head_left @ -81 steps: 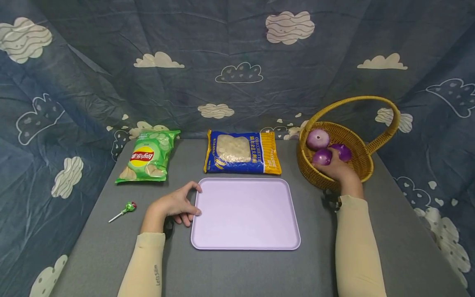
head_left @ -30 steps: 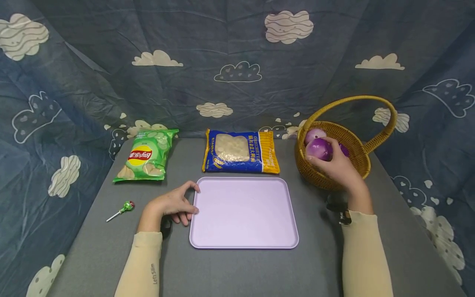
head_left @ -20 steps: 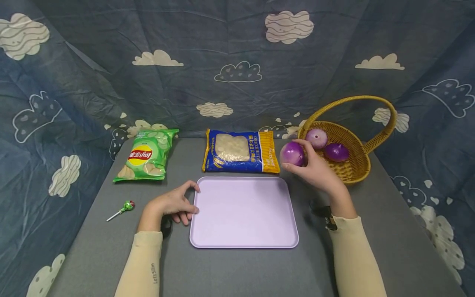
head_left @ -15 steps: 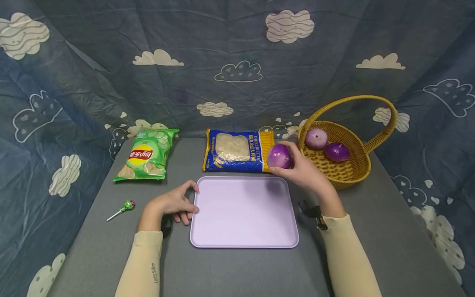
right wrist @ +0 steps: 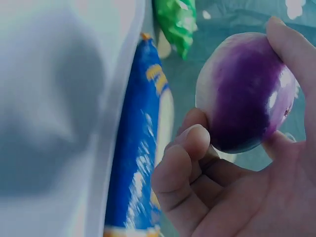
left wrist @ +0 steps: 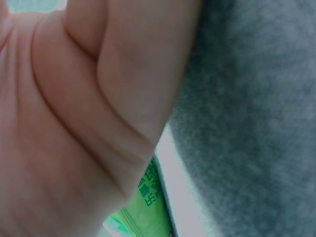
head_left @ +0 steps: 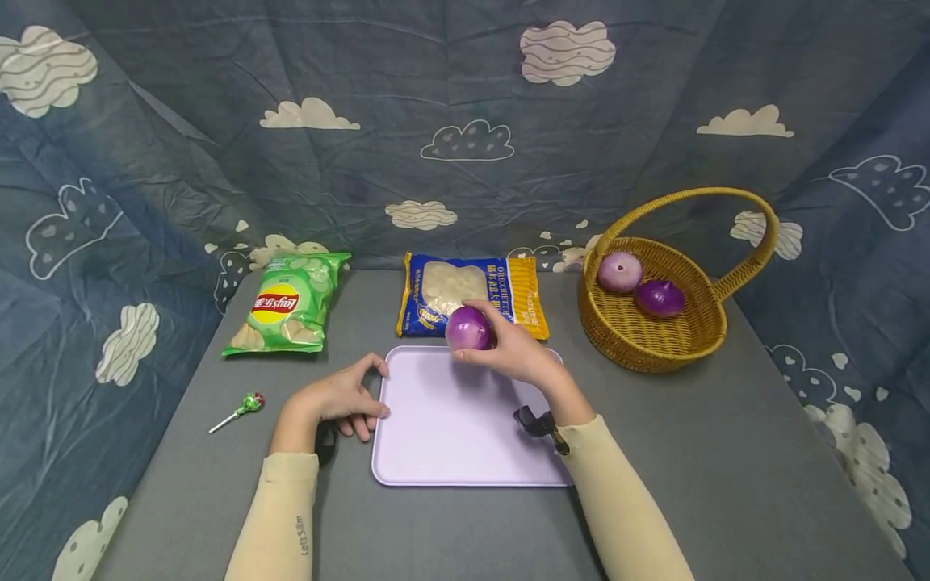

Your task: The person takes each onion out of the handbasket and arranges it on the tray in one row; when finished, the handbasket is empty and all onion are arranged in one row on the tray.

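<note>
My right hand (head_left: 512,355) holds a red onion (head_left: 468,329) between thumb and fingers, over the far edge of a lilac tray (head_left: 450,436). In the right wrist view the onion (right wrist: 247,94) is glossy purple with a pale side, and a shadow falls on the tray (right wrist: 29,207). My left hand (head_left: 337,401) rests at the tray's left rim, its index fingertip and thumb tip spread apart along it. The left wrist view shows mostly the palm of the left hand (left wrist: 74,128). Two more red onions, one paler (head_left: 620,272) and one darker (head_left: 659,298), lie in a wicker basket (head_left: 625,347).
Behind the tray lies a blue and yellow pasta bag (head_left: 523,294), partly covered by the onion and right hand. A green chip bag (head_left: 286,303) is at the back left. Nearer, a lollipop (head_left: 243,410) lies left of the left hand. A tall handle (head_left: 697,191) arches over the basket.
My right hand has lifted one red onion out of the basket and carried it left, past the pasta bag's right end, to above the tray's far edge. The left hand has stayed at the rim.
</note>
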{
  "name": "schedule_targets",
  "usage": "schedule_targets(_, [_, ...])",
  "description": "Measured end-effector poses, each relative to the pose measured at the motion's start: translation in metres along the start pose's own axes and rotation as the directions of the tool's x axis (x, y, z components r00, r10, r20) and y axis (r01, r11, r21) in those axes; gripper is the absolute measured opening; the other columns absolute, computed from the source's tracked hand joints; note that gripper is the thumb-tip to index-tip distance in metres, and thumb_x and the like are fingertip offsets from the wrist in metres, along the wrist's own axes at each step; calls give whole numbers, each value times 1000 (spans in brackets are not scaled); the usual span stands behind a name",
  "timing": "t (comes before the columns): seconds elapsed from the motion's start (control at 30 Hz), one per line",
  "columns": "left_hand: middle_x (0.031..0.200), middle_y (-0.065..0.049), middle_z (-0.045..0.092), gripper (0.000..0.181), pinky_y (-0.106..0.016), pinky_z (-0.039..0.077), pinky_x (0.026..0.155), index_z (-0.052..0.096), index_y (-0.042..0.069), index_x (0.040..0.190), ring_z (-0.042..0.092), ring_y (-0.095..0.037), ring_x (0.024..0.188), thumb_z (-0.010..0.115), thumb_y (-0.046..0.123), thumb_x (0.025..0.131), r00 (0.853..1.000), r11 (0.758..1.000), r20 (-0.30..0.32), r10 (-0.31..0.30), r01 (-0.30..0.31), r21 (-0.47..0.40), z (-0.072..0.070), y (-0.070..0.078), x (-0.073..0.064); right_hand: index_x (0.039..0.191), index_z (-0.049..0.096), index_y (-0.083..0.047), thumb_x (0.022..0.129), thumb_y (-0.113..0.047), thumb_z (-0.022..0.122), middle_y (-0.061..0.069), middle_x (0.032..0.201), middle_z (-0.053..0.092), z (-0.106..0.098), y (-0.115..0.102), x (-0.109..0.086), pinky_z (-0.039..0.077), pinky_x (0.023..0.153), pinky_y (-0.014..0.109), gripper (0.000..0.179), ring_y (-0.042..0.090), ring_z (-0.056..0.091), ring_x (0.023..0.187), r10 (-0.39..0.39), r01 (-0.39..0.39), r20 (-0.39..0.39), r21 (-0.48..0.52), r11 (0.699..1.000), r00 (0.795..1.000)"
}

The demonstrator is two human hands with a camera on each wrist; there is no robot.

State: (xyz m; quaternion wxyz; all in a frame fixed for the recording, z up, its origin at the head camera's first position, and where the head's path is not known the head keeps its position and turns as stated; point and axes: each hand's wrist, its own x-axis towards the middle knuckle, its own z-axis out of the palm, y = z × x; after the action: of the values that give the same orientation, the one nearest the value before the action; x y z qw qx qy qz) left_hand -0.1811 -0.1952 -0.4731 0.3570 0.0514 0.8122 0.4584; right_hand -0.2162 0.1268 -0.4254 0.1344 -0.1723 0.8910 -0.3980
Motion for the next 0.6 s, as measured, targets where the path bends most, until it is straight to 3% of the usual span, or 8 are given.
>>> schedule_targets(0.33, [71, -6, 72, 58, -26, 52, 48, 36, 18, 136, 71, -16, 54, 78, 17, 95, 1000, 1000, 5, 20, -20, -4, 0, -3, -1, 163, 33, -29, 91, -49, 82, 22, 147, 62, 52, -9, 28, 53, 108, 55, 90, 38, 66, 127, -26, 28, 63, -28, 999, 998])
schedule_targets(0.6, [71, -7, 72, 59, -27, 52, 48, 35, 16, 136, 72, -16, 55, 78, 19, 96, 999, 999, 8, 52, -52, 11, 0, -3, 0, 159, 39, -27, 92, -52, 80, 21, 140, 67, 78, -11, 36, 54, 106, 52, 82, 34, 69, 122, -43, 49, 64, -97, 994, 997])
